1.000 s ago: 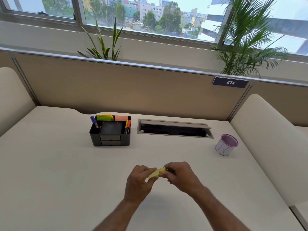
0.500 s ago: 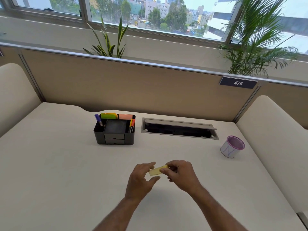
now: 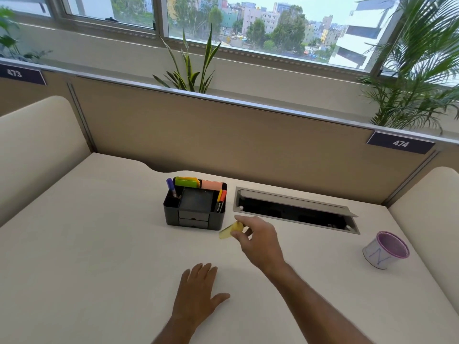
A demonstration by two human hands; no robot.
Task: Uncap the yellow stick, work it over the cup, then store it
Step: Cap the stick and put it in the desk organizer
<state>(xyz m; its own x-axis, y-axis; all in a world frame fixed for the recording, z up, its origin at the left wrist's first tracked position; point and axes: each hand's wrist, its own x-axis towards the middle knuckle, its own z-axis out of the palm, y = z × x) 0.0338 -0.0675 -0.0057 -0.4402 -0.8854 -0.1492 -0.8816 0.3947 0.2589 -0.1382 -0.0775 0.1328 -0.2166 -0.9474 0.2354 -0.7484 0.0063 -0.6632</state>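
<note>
Right fingers (image 3: 237,235) pinched on the yellow stick (image 3: 229,230), and look at that: the right hand (image 3: 258,240) has carried it away from the near middle of the desk (image 3: 99,244) and out toward the far side, just beside the right front corner of the black desk organiser (image 3: 195,207). Half a second ago both hands were working the stick together; now the left hand (image 3: 197,291) has let go and lies flat, fingers spread, holding nothing. The lilac-rimmed cup (image 3: 385,250) sits well apart at the right, marked with blue lines. So the cup work looks finished, and this reads as the storing step. I cannot tell whether the cap is back on. Next call: tip the stick upright into the organiser's right-hand marker slot.
</note>
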